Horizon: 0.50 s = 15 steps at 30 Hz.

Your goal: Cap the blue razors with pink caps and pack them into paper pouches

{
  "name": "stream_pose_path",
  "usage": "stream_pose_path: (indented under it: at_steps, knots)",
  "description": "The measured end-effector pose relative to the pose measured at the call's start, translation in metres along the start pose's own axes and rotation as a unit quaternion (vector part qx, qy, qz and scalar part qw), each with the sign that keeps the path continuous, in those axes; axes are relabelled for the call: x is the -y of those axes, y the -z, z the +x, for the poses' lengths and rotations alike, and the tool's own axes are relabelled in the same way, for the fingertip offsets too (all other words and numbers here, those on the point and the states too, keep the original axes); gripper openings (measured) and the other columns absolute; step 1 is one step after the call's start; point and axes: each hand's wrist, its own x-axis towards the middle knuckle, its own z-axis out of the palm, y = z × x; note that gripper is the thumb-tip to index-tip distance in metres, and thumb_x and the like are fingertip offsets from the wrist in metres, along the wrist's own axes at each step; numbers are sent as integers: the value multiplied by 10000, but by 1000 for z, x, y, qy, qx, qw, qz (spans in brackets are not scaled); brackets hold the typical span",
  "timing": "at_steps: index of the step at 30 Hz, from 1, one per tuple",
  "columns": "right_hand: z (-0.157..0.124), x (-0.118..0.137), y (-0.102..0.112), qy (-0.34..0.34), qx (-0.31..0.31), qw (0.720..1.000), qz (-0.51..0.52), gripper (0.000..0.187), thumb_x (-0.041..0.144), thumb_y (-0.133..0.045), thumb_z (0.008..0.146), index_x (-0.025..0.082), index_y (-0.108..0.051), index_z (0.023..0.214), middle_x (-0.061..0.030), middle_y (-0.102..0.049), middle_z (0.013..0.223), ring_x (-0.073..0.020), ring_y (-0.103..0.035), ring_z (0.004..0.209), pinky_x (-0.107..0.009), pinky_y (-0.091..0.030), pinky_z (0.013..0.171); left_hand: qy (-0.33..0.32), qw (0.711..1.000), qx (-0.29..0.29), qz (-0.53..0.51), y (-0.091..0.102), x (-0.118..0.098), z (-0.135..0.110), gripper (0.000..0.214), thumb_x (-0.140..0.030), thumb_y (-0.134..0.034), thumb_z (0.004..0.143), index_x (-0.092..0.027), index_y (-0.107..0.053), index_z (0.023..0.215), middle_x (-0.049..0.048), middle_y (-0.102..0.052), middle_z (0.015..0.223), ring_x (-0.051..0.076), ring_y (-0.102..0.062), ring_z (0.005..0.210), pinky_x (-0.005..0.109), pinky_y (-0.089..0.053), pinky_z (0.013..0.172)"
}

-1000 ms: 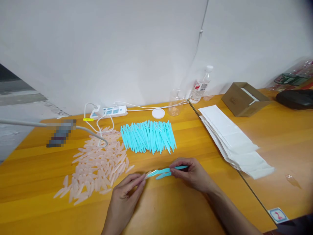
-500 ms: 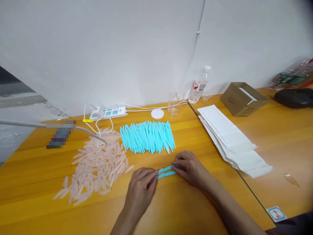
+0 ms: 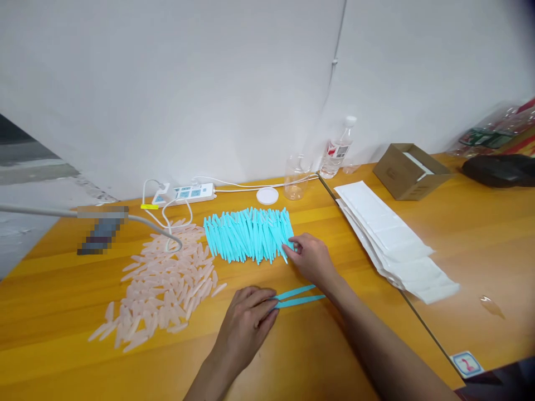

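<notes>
Teal sticks [image 3: 298, 297], pair, pinned under my left hand [image 3: 246, 320], fingers flat, unclamped; right hand [image 3: 311, 257] let go, now touching teal pile [image 3: 248, 234] edge, fingers apart.

- A plain white wall [image 3: 209, 83] stands behind, evenly lit, with a thin cable [image 3: 334, 61] running up it.
- Two orange wooden desks meet edge to edge: the desk [image 3: 62, 334] in front and a second desk [image 3: 493, 234] on the right.
- Grey floor [image 3: 16, 245] shows at the left.

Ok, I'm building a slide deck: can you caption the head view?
Left hand holds two teal sticks on the table while right hand touches the teal pile.
</notes>
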Motion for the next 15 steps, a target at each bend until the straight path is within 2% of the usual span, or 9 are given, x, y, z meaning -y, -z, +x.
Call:
stream_pose_path:
  at_steps: [2, 5, 8, 10, 13, 15]
  knots:
    - [13, 8, -7, -22, 16, 999, -25, 317, 412, -626, 909, 154, -740, 1055, -113, -726, 967, -221, -665, 860, -302, -452, 772, 2, 1000, -5, 4, 4, 0, -2, 213, -239, -594, 944, -263, -731, 1105, 64, -728, 1147, 223, -648, 1021, 387, -524, 874]
    - [24, 16, -13, -51, 50, 997, -42, 273, 383, -630, 893, 165, -751, 1005, -130, -743, 994, -252, -676, 895, -310, -436, 727, 27, 998, -51, 31, 17, 10, -12, 269, -271, -615, 937, -263, -697, 1193, 74, -703, 1195, 221, -640, 1070, 378, -509, 927]
    - [26, 17, -12, -63, 58, 996, -25, 223, 332, -603, 892, 184, -767, 928, -107, -760, 894, -241, -684, 839, -300, -418, 689, 75, 986, -119, 91, 37, 32, -26, 264, -295, -614, 935, -247, -704, 1178, 80, -705, 1130, 219, -647, 1030, 367, -507, 913]
    - [26, 14, -9, -70, 52, 996, -13, 234, 332, -580, 897, 194, -769, 899, -85, -760, 830, -219, -683, 788, -290, -413, 672, 106, 974, -142, 138, 48, 49, -35, 245, -327, -604, 937, -247, -726, 1134, 77, -702, 1077, 222, -650, 976, 367, -509, 880]
    - [23, 10, -3, -84, 31, 996, 30, 271, 372, -555, 902, 198, -760, 873, -64, -745, 766, -193, -665, 715, -282, -415, 646, 126, 967, -120, 188, 57, 65, -41, 242, -372, -581, 941, -264, -759, 1067, 68, -697, 1011, 222, -645, 899, 362, -509, 819]
    - [18, 7, 2, -94, 27, 989, 115, 274, 408, -574, 883, 190, -733, 833, -53, -723, 730, -176, -639, 670, -276, -424, 627, 125, 966, -97, 203, 59, 69, -41, 248, -374, -567, 947, -264, -770, 1037, 69, -693, 977, 225, -638, 874, 362, -507, 799]
